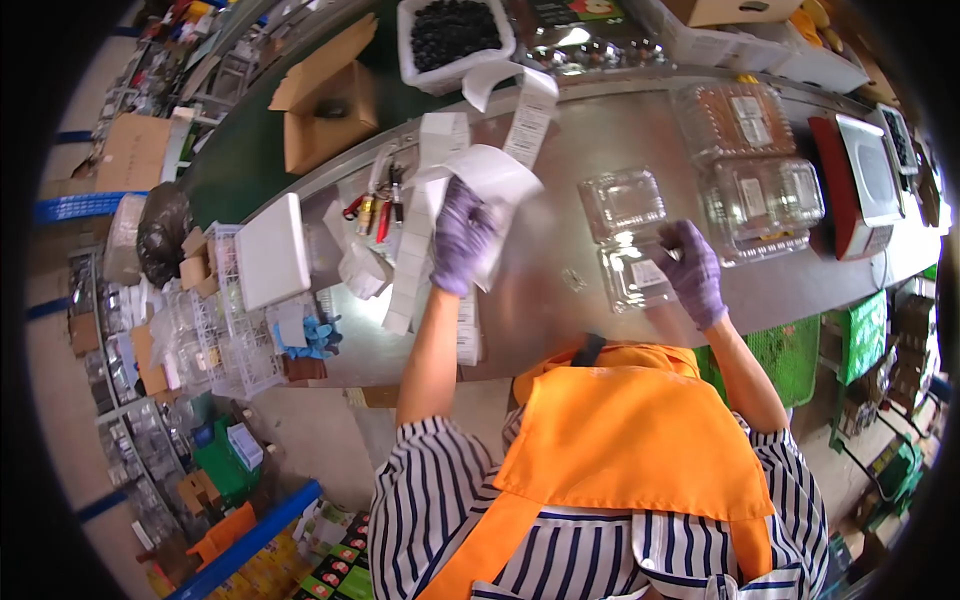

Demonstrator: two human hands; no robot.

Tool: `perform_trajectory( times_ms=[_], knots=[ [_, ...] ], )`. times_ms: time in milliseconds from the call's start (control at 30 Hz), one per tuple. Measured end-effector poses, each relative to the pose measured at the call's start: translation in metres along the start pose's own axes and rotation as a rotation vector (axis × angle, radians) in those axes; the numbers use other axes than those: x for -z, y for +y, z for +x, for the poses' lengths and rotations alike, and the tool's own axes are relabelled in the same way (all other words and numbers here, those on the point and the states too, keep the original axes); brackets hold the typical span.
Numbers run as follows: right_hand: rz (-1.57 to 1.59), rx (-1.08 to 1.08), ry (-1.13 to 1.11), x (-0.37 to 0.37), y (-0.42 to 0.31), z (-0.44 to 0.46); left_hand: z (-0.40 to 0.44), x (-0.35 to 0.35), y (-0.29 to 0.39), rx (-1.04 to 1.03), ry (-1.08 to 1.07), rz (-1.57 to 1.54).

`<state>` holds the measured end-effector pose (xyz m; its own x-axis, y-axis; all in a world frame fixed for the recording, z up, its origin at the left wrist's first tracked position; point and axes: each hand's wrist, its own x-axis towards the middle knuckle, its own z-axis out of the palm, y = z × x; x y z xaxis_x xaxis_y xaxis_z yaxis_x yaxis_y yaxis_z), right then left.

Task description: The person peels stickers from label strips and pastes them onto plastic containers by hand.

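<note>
My left hand, in a purple knitted glove, is closed on a curling white strip of labels above the metal table. More label strips lie under and beside it. My right hand, gloved the same way, has its fingers curled over the right side of a clear plastic clamshell. A white printed label shows on that clamshell, next to my fingertips. Whether those fingers pinch anything is hidden. Just behind it sits another clear clamshell.
Filled clamshells are stacked at the right, beside a red-and-white scale. Pliers and other hand tools lie left of my left hand. Behind stand an open cardboard box and a white tub of dark fruit.
</note>
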<state>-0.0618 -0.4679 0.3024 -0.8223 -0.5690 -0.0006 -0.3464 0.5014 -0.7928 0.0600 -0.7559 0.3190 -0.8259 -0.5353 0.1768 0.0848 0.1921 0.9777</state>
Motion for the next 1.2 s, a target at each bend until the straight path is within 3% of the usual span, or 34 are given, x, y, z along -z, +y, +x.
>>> perform_trajectory(
  times_ms=[33, 133, 200, 233, 367, 467, 500, 633, 733, 867, 967, 1067, 1200],
  knots=[
    [0.173, 0.012, -0.043, 0.004, -0.018, 0.005, -0.015, -0.016, 0.022, -0.062, -0.098, 0.266],
    [0.896, -0.037, -0.156, -0.005, -0.052, 0.017, -0.042, -0.049, 0.024, -0.173, -0.235, 0.317],
    [1.023, -0.268, -0.304, -0.009, -0.06, 0.025, -0.053, -0.059, 0.018, -0.091, -0.326, 0.356],
    [0.853, -0.287, -0.289, -0.013, -0.057, 0.028, -0.057, -0.062, 0.014, -0.048, -0.367, 0.381],
    [0.912, -0.254, -0.276, -0.014, -0.055, 0.024, -0.06, -0.059, 0.006, 0.121, -0.476, 0.276],
    [0.699, -0.158, -0.357, -0.009, -0.046, 0.021, -0.058, -0.056, 0.015, 0.594, -0.32, -0.378],
    [0.619, -0.095, -0.391, -0.01, -0.04, 0.02, -0.062, -0.057, -0.003, 0.788, -0.114, -0.434],
    [0.791, -0.141, -0.428, -0.014, -0.044, 0.014, -0.058, -0.075, -0.011, 0.772, -0.066, -0.194],
    [0.359, 0.077, -0.387, -0.011, -0.045, 0.016, -0.058, -0.083, -0.011, 0.742, -0.115, -0.245],
    [0.084, 0.14, -0.381, -0.008, -0.053, 0.017, -0.052, -0.084, -0.005, 0.909, -0.052, -0.49],
    [-0.032, 0.202, -0.308, -0.014, -0.047, 0.015, -0.05, -0.084, 0.0, 1.012, -0.076, -0.54],
    [-0.224, 0.511, -0.188, -0.009, -0.044, 0.019, -0.052, -0.084, -0.012, 1.064, -0.069, -0.606],
    [-0.219, 0.56, -0.133, -0.012, -0.042, 0.02, -0.057, -0.083, -0.022, 1.057, -0.044, -0.62]
  ],
)
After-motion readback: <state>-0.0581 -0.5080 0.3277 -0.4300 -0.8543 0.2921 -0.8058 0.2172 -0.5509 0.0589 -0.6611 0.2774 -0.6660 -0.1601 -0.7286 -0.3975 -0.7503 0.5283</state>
